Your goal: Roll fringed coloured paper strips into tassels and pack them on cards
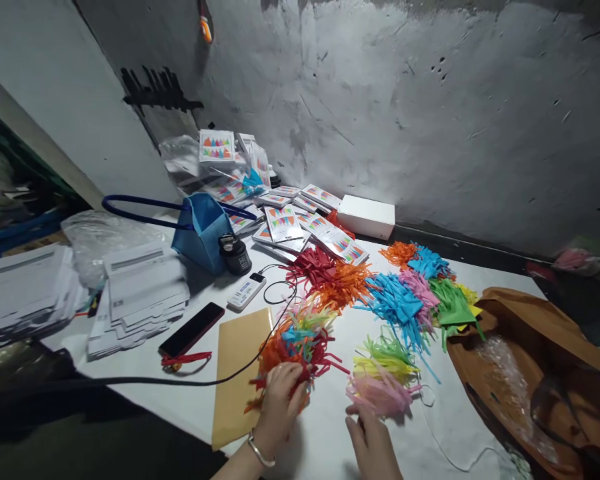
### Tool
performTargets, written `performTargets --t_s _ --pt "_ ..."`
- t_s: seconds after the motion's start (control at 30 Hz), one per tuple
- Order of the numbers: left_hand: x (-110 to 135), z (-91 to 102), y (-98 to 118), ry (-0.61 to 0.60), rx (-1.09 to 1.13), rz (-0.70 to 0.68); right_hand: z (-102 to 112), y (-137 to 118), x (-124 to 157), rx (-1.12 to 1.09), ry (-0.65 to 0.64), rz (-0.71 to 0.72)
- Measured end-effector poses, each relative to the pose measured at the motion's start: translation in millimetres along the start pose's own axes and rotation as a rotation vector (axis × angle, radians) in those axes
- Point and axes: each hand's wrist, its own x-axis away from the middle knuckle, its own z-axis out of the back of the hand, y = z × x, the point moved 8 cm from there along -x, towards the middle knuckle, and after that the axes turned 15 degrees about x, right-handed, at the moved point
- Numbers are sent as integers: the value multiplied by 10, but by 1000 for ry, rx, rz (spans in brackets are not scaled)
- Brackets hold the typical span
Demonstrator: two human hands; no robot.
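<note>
My left hand (281,398), a silver bangle on its wrist, is closed on the red and orange paper tassels (275,357), its fingertips partly hidden among the strips. Blue and pale yellow-green strips lie on top of that bunch. On the right, my right hand (371,443) has its thumb and index finger apart at the lower edge of a pink tassel (380,393), seemingly holding nothing. Yellow and green tassels (387,360) lie just behind the pink one. A white string (443,443) trails across the table from the pink tassel's right end.
More tassels, dark red (313,267), orange (343,287), blue (395,300) and green (453,307), lie farther back. A brown bag (510,307) stands at right. A black cable (145,382) crosses a tan envelope (237,347). Left are a phone (192,330) and stacked cards (143,287).
</note>
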Motion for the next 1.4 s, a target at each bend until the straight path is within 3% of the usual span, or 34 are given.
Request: performTargets --t_s 0.13,0.2,0.3,0.4,0.5,0.6,0.63,0.7,0.8,0.93,1.1,1.4 --pt "102 -257 611 -204 150 -31 432 -439 -76 -228 70 81" --pt "149 -392 712 -272 232 8 591 -623 -114 -303 56 143" --pt "174 -521 478 -323 370 214 825 -631 -148 -332 124 133" --pt "145 -372 113 -165 362 374 995 -405 -116 -335 248 47" --pt "124 -157 201 10 261 228 976 -221 -44 -341 275 -22" --pt "188 -405 627 -176 365 94 801 -196 22 -387 186 -59" --pt "219 -545 755 -262 439 105 748 -205 43 -414 158 -67" --pt "247 -757 896 -316 597 210 696 -201 82 -467 139 -88" --pt "249 -925 850 -248 856 465 726 -110 144 -505 150 -134" --pt "292 -1045 791 -273 1158 669 750 -83 220 -496 20 -93" --pt "341 -1106 927 -333 1268 699 796 -168 286 -421 -30 -56" --pt "332 -1050 997 -331 1020 588 880 -203 327 -456 -49 -126"
